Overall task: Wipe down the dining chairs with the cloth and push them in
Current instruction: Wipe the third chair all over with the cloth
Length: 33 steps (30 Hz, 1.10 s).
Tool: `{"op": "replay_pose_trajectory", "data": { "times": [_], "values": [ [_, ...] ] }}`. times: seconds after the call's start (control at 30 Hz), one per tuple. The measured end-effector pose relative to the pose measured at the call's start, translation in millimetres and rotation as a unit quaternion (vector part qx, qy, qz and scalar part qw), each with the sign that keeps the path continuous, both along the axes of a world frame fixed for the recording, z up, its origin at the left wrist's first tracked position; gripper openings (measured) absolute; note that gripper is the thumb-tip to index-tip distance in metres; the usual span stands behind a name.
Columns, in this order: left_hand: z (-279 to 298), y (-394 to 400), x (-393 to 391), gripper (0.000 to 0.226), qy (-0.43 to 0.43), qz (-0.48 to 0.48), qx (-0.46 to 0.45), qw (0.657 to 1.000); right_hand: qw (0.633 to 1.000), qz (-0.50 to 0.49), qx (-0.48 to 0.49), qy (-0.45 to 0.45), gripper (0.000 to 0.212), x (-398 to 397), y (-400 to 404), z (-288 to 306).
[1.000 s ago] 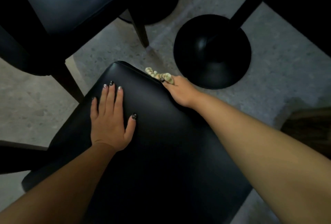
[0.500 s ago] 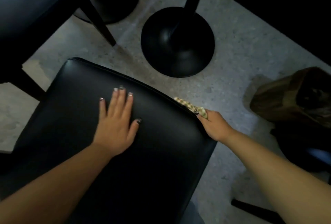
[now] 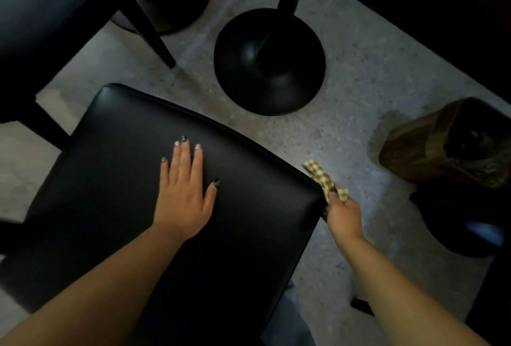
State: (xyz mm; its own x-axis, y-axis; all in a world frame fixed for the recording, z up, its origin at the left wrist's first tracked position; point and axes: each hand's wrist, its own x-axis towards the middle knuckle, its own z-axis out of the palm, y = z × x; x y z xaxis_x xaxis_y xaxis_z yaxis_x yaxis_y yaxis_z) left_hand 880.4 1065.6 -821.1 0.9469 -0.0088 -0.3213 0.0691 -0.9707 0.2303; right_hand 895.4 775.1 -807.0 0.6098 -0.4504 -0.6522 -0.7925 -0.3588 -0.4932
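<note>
On the black padded seat of the near chair [image 3: 116, 180], the left hand [image 3: 184, 196] lies flat, palm down, fingers [image 3: 181, 157] stretched out close together and the thumb spread to the side, holding nothing. At the seat's right corner the right hand [image 3: 344, 215] is curled around a checked cloth [image 3: 322, 178], fingers closed on it; the cloth's loose end sticks up past the knuckles and lies against the edge of the seat. Beyond the seat, on the speckled grey floor [image 3: 359, 74], stands a round black pedestal base [image 3: 269, 69] with its column rising out of view. A second black chair [image 3: 41, 5] fills the upper left, one of its legs angled down toward the floor between the two seats, with another dark round base behind it. To the right of the hand with the cloth, well apart from the seat, sits a brown bin [image 3: 442, 149] lined with a dark bag
</note>
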Motion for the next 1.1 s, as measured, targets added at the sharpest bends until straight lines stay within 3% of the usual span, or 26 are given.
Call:
{"op": "replay_pose_trajectory", "data": {
  "times": [0.17, 0.27, 0.37, 0.47, 0.63, 0.7, 0.83, 0.97, 1.03, 1.1],
  "values": [
    [6, 65, -42, 0.077, 0.006, 0.168, 0.024, 0.986, 0.999, 0.038, -0.038, -0.008, 0.038, 8, 25, 9],
    [6, 93, -68, 0.085, 0.036, 0.165, 0.033, 0.985, 0.985, 0.159, -0.048, -0.039, 0.036, 42, 67, 17],
    [6, 107, -76, 0.104, 0.066, 0.153, 0.027, 0.986, 0.944, 0.313, -0.022, -0.1, 0.032, 73, 139, 23],
    [13, 117, -77, 0.13, 0.11, 0.211, 0.001, 0.971, 0.889, 0.428, -0.018, -0.162, 0.038, 100, 216, 24],
    [25, 136, -93, 0.155, 0.16, 0.336, -0.084, 0.924, 0.844, 0.508, -0.06, -0.163, 0.042, 144, 315, 0],
    [23, 141, -100, 0.162, 0.196, 0.328, -0.089, 0.92, 0.816, 0.548, -0.075, -0.17, 0.044, 155, 348, -4],
    [12, 143, -100, 0.168, 0.252, 0.301, -0.082, 0.916, 0.731, 0.652, -0.106, -0.173, 0.039, 176, 399, -5],
    [10, 141, -100, 0.166, 0.256, 0.302, -0.086, 0.914, 0.564, 0.799, -0.191, -0.083, 0.035, 161, 442, 9],
    [11, 141, -100, 0.164, 0.253, 0.296, -0.076, 0.918, 0.518, 0.834, -0.183, -0.052, 0.038, 141, 459, 14],
    [13, 140, -99, 0.16, 0.25, 0.288, -0.066, 0.922, 0.501, 0.854, -0.135, -0.025, 0.039, 116, 472, 11]
  ]
}}
